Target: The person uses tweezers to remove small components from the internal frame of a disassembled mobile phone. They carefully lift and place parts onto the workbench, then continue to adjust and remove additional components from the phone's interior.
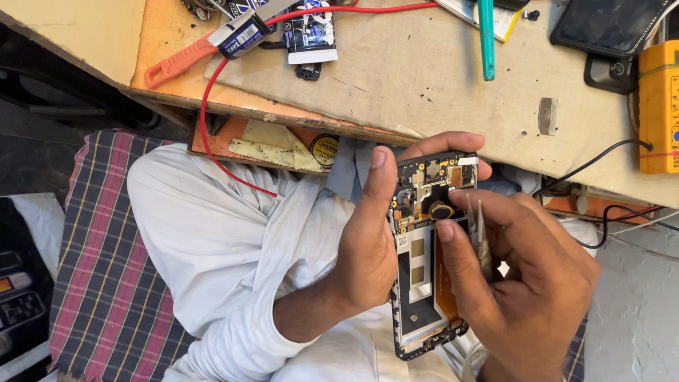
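Observation:
My left hand (371, 233) grips an opened phone (426, 283) with its back cover off, held upright over my lap. The circuit board and a round camera module (443, 210) show at its upper end. My thumb lies along the phone's left edge and my fingers wrap over the top. My right hand (527, 290) holds thin metal tweezers (479, 237), tips pointing up beside the camera module. The right index finger rests on the phone's frame just below that module.
A wooden workbench (424, 78) lies ahead with a cloth mat, a teal tool (486, 39), an orange-handled tool (185, 58), a red wire (209, 106), a yellow meter (659, 106), a dark phone (608, 25) and a small metal block (547, 115). A checked cushion (106, 283) lies at my left.

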